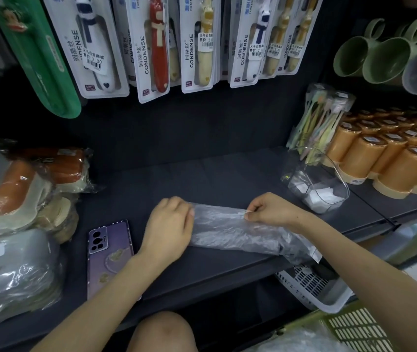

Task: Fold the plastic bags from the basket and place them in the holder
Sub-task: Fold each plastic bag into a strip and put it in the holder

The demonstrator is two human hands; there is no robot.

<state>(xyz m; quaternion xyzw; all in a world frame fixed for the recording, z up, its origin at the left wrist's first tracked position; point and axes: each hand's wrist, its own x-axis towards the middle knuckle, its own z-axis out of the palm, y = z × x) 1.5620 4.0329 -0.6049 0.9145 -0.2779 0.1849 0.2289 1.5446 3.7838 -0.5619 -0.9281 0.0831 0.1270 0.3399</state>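
The dark shelf board point(202, 179) serves as the work surface, and the clear plastic bag point(230, 229) lies across its front part as a long flattened strip. The bag's right end droops over the shelf edge toward a white slotted basket point(311, 285) below. A green basket point(349, 329) sits lower right with more crumpled plastic in it. The clear holder point(329, 199) stands on the shelf just behind the right wrist and has white folded pieces at its bottom.

The left hand point(169, 224) lies palm down over the strip's left end with its fingers bent onto the plastic. Whether they pinch it or only press cannot be told. The right hand point(271, 209) pinches the strip's upper edge between thumb and fingertips, the other fingers curled in. A purple phone point(109, 247) lies just left of the left wrist.

The step looks like a lengthwise fold being set. To do it well, the left hand should probably pin its end firmly while the right draws the edge taut and level. Trapped air should be smoothed out toward the hanging end. That tail should be brought up onto the board before the strip is folded short for the holder.
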